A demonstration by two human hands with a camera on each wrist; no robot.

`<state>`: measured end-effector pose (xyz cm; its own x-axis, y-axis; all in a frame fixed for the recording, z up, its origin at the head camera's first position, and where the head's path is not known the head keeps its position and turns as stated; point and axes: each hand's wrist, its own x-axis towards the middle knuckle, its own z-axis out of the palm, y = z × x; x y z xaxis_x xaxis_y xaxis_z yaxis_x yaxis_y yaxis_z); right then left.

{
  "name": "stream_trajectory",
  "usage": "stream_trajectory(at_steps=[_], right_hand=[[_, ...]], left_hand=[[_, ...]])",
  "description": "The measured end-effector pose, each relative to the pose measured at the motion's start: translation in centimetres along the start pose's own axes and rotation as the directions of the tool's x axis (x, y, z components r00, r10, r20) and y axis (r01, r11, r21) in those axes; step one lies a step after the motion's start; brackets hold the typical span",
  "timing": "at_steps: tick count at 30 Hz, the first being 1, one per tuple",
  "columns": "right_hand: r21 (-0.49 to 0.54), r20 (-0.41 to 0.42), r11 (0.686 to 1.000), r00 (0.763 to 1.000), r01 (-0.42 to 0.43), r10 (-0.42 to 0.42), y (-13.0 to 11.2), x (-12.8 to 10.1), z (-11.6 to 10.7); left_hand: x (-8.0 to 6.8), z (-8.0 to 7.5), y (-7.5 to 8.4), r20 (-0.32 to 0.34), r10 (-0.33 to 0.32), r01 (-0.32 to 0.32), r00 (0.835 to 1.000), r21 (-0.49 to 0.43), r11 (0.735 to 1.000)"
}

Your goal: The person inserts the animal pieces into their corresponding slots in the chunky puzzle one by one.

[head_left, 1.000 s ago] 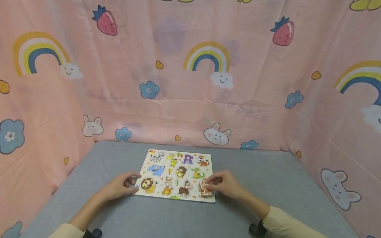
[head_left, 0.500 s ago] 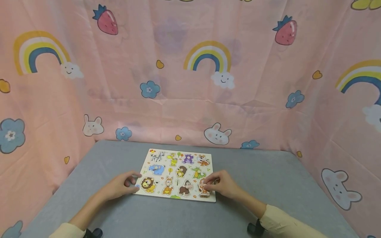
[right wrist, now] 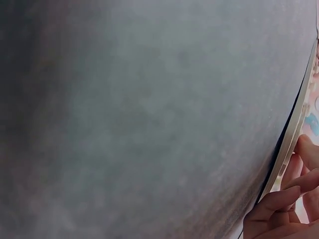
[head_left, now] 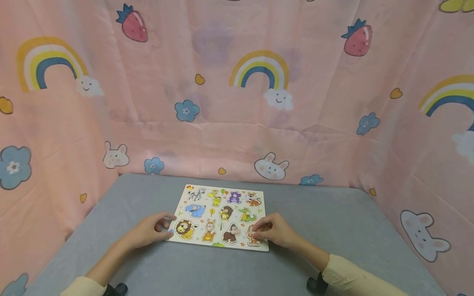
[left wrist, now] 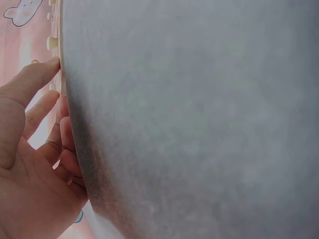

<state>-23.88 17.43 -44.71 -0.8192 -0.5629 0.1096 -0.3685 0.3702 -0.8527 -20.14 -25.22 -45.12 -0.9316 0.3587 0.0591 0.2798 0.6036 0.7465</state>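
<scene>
A white wooden knob puzzle board with several animal pieces lies on the grey table. At its near right corner, my right hand pinches an orange animal puzzle piece between thumb and fingers, which partly cover it. That piece lines up with its outline; whether it is fully seated I cannot tell. My left hand grips the board's left edge near the lion piece, thumb at the near corner. In the left wrist view, the left hand's thumb touches the board's edge. The right wrist view shows the right hand beside the board edge.
The grey table extends around the board on all sides. A pink curtain printed with rainbows, strawberries and bunnies hangs behind the table and along both sides. Dark straps circle both wrists.
My right hand has shifted slightly left and brought the orange animal piece from offset and tilted to lined up with its outline. The left hand stays on the board's edge.
</scene>
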Motion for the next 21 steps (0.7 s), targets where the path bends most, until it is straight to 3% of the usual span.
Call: stream_trajectory(at_steps=[14,21], right_hand=[[0.007,0.0,1.0,1.0,-0.029,0.029,0.21,0.08,0.09],[-0.036,-0.002,0.999,1.0,-0.025,0.025,0.22,0.06,0.09]], left_hand=[[-0.01,-0.03,-0.03,0.0,0.015,-0.015,1.0,0.004,1.0],[0.1,-0.06,-0.15,0.006,0.016,-0.016,1.0,-0.01,1.0]])
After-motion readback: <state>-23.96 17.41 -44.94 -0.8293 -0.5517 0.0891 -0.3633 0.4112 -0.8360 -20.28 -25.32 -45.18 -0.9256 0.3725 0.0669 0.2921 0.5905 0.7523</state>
